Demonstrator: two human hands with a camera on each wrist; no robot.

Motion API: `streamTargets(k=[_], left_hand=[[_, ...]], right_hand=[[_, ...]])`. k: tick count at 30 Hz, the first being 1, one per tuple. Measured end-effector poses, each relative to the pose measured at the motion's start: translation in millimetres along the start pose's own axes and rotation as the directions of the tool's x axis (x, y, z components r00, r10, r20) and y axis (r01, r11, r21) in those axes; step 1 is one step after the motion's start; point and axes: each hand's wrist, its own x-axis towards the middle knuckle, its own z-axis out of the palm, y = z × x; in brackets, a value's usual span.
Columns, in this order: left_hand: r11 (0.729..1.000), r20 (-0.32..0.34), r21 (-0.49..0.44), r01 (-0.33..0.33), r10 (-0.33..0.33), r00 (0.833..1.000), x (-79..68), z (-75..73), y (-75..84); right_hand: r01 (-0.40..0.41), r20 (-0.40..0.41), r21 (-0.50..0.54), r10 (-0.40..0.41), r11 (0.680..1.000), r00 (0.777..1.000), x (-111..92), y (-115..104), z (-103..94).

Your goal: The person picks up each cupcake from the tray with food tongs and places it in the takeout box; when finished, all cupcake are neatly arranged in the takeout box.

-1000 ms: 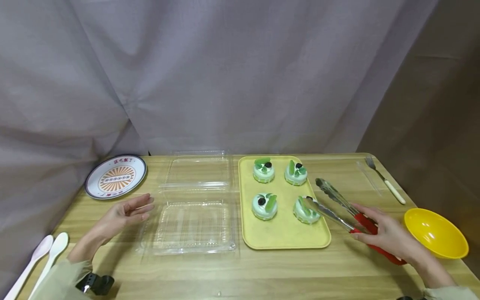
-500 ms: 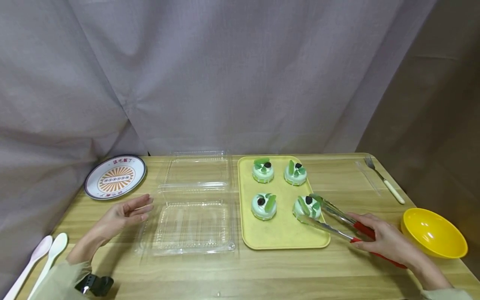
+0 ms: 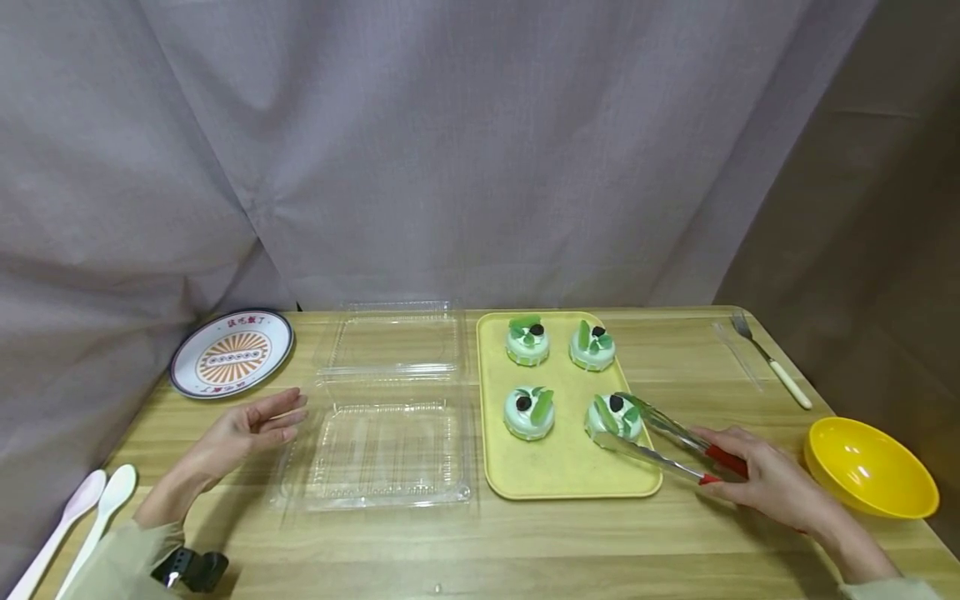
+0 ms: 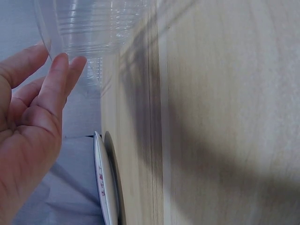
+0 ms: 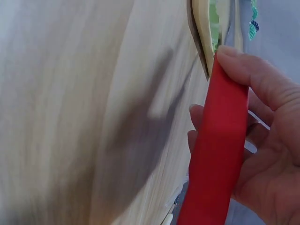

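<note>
Head view: grips red-handled tongs with right hand, around the near-right mint-green cake on yellow tray; holds relaxed left hand beside transparent plastic container | Left wrist view: has fingers parted near container edge, cannot tell if touching | Right wrist view: presses thumb on red handle

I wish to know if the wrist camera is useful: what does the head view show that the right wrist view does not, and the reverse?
Only the head view shows the patterned plate, two spoons, the yellow bowl and the left hand.

Only the right wrist view shows the fingertips behind the red handle.

Both show the right hand holding the tongs, the yellow tray, at least part of a cake, and the wooden table.
</note>
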Motion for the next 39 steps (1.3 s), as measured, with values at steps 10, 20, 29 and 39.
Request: streamTargets(k=[10, 20, 29, 39], left_hand=[[0.999, -0.028, 0.032, 0.025, -0.024, 0.999, -0.7, 2.1, 3.2], [0.998, -0.043, 0.051, 0.029, -0.027, 0.999, -4.1, 0.9, 3.0], [0.989, -0.054, 0.129, 0.078, -0.072, 0.996, 3.8, 5.7, 5.8], [0.987, -0.098, 0.122, 0.108, -0.096, 0.991, 0.6, 5.0, 4.8]], right_hand=[[-0.083, -0.072, -0.003, 0.083, 0.997, 0.994, 0.6, -9.5, -4.6], [-0.116, -0.098, 0.008, 0.117, 0.993, 0.988, 11.2, -32.6, -13.5], [0.159, -0.153, 0.121, -0.14, 0.98, 0.978, 42.9, -105.1, 6.9], [0.33, 0.049, 0.219, -0.348, 0.918, 0.936, 107.4, -207.1, 71.0]])
